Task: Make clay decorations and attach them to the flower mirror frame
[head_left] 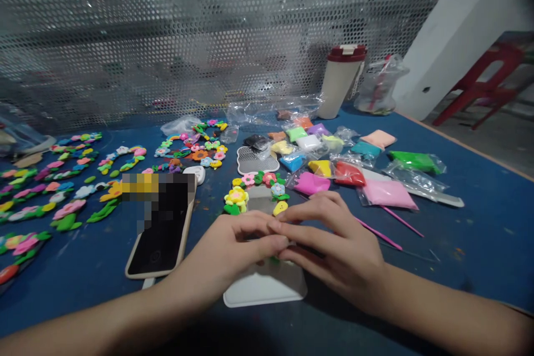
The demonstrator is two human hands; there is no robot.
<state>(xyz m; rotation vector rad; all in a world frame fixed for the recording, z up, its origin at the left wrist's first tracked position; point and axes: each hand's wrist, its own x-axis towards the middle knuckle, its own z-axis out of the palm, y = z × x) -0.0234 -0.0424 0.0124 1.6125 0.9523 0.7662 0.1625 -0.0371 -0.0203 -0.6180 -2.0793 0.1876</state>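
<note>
Two hands meeting above a white tray (265,289): left hand (231,250) and right hand (334,250) reaching in from either side, fingers (275,233) pressing together at the tips, with whatever lies between them hidden. Clay flowers (254,192) clustering around the tray's far end, just beyond the fingertips, a yellow flower (236,198) sitting at the left of the cluster and a yellow clay piece (280,208) nearest the right hand. Just left of the tray, a phone (161,239) in a beige case lying on the blue table (471,245), its upper part pixelated. Further left, rows of clay flowers (54,200) spreading across the table. Beyond the tray, bagged clay (387,194) in pink, red, green and other colours crowding the table, with pink sticks (392,228) lying beside it, a tumbler (340,80) with a red lid standing behind, and perforated metal sheeting (125,39) rising along the far edge.
</note>
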